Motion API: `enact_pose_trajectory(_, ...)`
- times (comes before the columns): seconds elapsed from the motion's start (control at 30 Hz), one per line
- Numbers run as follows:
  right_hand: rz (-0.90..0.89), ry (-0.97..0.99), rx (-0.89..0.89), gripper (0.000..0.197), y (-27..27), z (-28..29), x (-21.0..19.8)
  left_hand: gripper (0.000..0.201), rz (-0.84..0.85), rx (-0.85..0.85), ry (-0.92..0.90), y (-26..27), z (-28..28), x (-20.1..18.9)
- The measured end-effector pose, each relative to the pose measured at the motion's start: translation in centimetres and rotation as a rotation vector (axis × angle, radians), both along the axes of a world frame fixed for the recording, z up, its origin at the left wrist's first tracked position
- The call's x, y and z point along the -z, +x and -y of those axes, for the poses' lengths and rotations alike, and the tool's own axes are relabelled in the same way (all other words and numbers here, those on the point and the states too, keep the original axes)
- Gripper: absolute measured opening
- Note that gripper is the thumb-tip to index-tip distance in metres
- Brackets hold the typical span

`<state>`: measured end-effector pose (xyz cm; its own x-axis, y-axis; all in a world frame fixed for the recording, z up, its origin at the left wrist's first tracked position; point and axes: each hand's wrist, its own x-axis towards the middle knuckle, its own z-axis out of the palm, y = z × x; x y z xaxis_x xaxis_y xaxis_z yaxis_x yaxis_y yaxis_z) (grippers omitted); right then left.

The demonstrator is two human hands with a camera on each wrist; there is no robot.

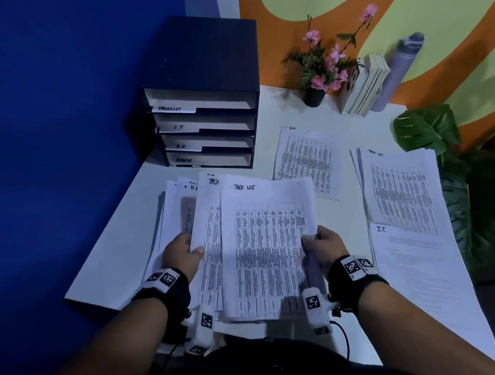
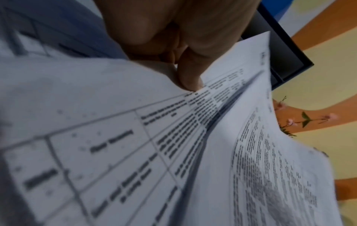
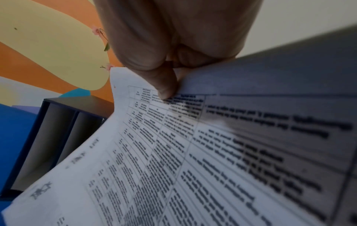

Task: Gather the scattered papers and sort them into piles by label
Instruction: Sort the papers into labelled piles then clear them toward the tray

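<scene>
On the white desk, back-left corner, sits a dark tray organiser w/ slots marked TASKLIST, I.T, H.R, ADMIN top to bottom. Right side of the desk has piles already laid out: a Task List pile, an I.T. sheet just in front of it, an HR sheet further back near the middle. Flower pot & books stand along the far wall. Front-centre, lifted off the desk, is the unsorted stack, fanned, w/ a loose top sheet headed Task List. Left hand is clamped on the stack's left edge, thumb on top. Right hand pinches the top sheet's right edge, thumb over, fingers under. Step, by my read: sorting, peeling off the top sheet. Next move prob needs only that one sheet drawn clear w/o dragging the one beneath, then carried right to the Task List pile, edges squared
</scene>
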<state>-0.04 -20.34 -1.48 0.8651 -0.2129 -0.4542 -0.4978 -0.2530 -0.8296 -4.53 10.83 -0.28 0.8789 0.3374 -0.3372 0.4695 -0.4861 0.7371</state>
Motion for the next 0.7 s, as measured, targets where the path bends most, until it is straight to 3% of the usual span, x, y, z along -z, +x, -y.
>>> enact_pose_trajectory(0.23, -0.033, 0.124, 0.036, 0.012, -0.2, -0.7, 0.2, 0.027, 0.021, -0.065, -0.228, -0.1, 0.2, 0.0)
enact_pose_trajectory(0.4, -0.05, 0.175, 0.063, 0.016, -0.3, -0.8, 0.2, 0.039, -0.002, -0.087, -0.211, -0.2, 0.3, 0.4)
enact_pose_trajectory(0.57, -0.02, 0.006, 0.02, 0.013, -0.1, -0.6, 0.7, 0.051, -0.089, -0.079, -0.097, 0.0, 0.5, 0.2)
enact_pose_trajectory(0.7, -0.016, -0.11, 0.03, 0.024, 0.2, 0.6, 1.0, 0.037, -0.136, -0.049, -0.049, 0.2, -0.3, 1.0)
